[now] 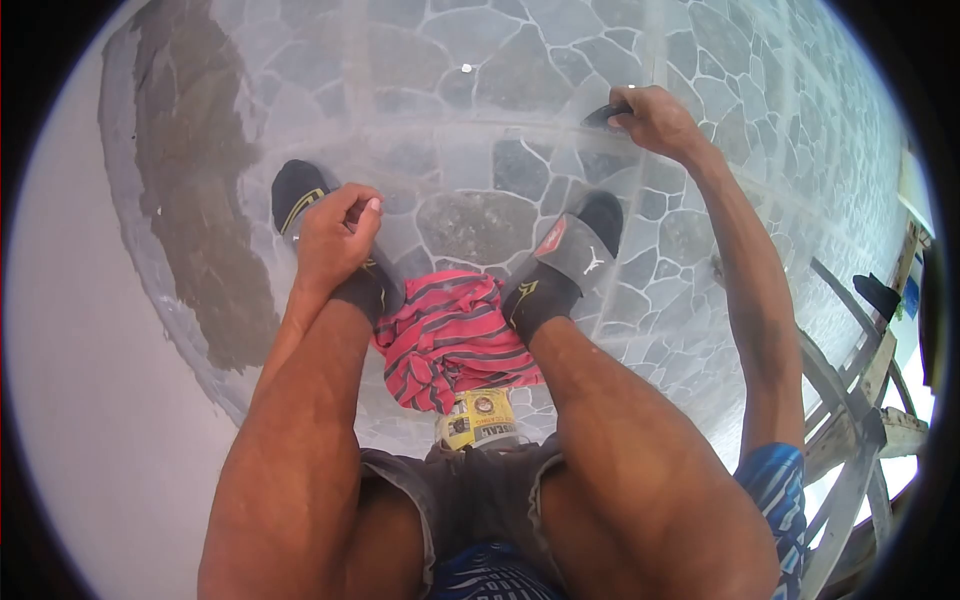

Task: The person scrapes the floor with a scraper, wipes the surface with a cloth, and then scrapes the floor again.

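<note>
My left hand [338, 232] is closed above my left foot, fingers curled; whatever it may hold is hidden. Out over the stone-patterned floor, my right hand [655, 122] grips a small dark object [603, 115] between thumb and fingers. A crumpled pink cloth with dark stripes [455, 340] lies between my feet. Close behind it, between my legs, stands a container with a yellow label [482, 418]. Each foot wears a black sock and a grey slide [580, 255].
A dark wet-looking strip [205, 190] runs along the floor's left side beside a pale wall [90, 330]. Wooden pieces [850, 430] stand at the right. A small white bit [466, 68] lies on the floor ahead.
</note>
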Available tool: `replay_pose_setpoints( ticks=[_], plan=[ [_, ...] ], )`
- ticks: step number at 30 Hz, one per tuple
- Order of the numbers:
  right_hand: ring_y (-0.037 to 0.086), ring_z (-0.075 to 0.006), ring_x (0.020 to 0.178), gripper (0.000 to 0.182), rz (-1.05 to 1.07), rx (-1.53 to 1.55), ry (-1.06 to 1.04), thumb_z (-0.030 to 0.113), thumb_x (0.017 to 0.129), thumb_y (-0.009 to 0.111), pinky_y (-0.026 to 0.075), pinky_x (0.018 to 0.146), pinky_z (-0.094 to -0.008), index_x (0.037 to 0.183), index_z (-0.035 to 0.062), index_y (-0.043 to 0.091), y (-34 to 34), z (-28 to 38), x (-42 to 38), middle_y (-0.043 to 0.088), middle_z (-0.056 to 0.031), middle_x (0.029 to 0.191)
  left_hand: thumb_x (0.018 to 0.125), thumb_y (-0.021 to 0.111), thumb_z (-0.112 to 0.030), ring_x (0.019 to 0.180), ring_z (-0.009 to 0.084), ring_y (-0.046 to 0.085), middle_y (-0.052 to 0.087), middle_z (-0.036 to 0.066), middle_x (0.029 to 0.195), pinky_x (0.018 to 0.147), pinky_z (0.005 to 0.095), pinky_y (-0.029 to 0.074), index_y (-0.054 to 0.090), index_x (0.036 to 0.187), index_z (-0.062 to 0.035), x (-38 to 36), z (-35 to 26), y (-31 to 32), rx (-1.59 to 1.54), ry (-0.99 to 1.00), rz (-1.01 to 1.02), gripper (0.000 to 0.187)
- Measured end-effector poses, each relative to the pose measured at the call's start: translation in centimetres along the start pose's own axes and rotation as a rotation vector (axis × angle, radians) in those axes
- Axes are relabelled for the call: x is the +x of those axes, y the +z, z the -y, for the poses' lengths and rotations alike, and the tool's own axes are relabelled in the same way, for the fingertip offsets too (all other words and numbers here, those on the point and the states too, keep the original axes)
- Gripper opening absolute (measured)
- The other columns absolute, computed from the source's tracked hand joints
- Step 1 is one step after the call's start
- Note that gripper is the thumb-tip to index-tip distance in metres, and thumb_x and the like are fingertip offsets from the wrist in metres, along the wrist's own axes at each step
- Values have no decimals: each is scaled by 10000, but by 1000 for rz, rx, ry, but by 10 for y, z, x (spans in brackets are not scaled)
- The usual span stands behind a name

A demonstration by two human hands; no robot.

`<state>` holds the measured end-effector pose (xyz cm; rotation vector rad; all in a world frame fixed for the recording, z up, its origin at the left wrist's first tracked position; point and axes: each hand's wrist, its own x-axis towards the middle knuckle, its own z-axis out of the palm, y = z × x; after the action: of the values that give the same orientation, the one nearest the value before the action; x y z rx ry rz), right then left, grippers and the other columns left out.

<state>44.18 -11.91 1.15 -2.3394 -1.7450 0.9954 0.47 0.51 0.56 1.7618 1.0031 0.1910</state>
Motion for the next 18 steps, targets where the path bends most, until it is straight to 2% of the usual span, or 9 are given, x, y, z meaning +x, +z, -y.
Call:
replay_pose_setpoints(
  ticks=[1,2,5,6,7,9,12,15,18],
  plan=[
    [616,-284,695,146,-21,-87,-124,139,909,684,460,668,-414,991,23,651,7,-1,1,665,-137,757,919,657,-90,644,144,637,674,67,731,617,270,501,694,948,-13,0,1,1,-13,-2,0,90],
    [623,-296,704,144,39,-69,-100,144,906,685,464,673,-420,988,30,654,-1,-8,4,673,-138,764,919,657,-90,643,144,635,674,67,732,618,269,500,692,946,-12,0,2,1,-26,-6,-5,90],
    [638,-362,781,133,69,248,335,131,901,679,469,711,-455,991,37,656,-39,36,0,696,-174,837,917,660,-92,636,145,627,674,68,734,616,272,497,690,940,-9,0,-2,0,6,-2,-10,91],
    [638,-353,776,141,-32,50,53,133,897,682,472,711,-446,993,35,651,-15,14,0,690,-177,834,918,660,-92,632,144,624,673,67,734,612,272,495,689,939,-9,-1,-1,0,-9,-7,-10,90],
    [636,-332,722,154,30,-78,-80,150,898,685,474,688,-432,986,27,651,13,-6,3,684,-159,791,919,661,-92,629,144,621,673,67,734,608,273,492,689,938,-10,-1,1,1,-23,-7,-6,89],
    [637,-331,726,154,36,-62,-73,152,896,690,476,693,-431,982,30,652,1,-8,6,684,-160,790,921,660,-91,626,142,620,672,66,732,603,273,491,689,937,-10,3,0,1,-22,15,-4,87],
    [645,-360,785,144,40,251,338,119,882,688,481,721,-445,995,37,651,-36,39,7,696,-190,847,924,657,-86,628,141,629,671,64,728,602,272,494,689,938,-10,-1,-1,0,6,22,-3,84],
    [642,-338,727,127,-35,-123,-235,119,893,669,480,693,-434,991,40,649,18,2,18,689,-173,798,927,655,-84,630,140,636,671,63,724,601,270,495,691,939,-11,3,-4,0,7,20,3,82],
    [642,-381,795,163,-8,74,-12,112,881,692,489,730,-452,1015,34,644,-20,38,23,685,-189,836,929,654,-87,634,141,641,673,65,725,603,270,497,692,940,-12,0,-4,0,-3,0,-1,84]
  ],
)
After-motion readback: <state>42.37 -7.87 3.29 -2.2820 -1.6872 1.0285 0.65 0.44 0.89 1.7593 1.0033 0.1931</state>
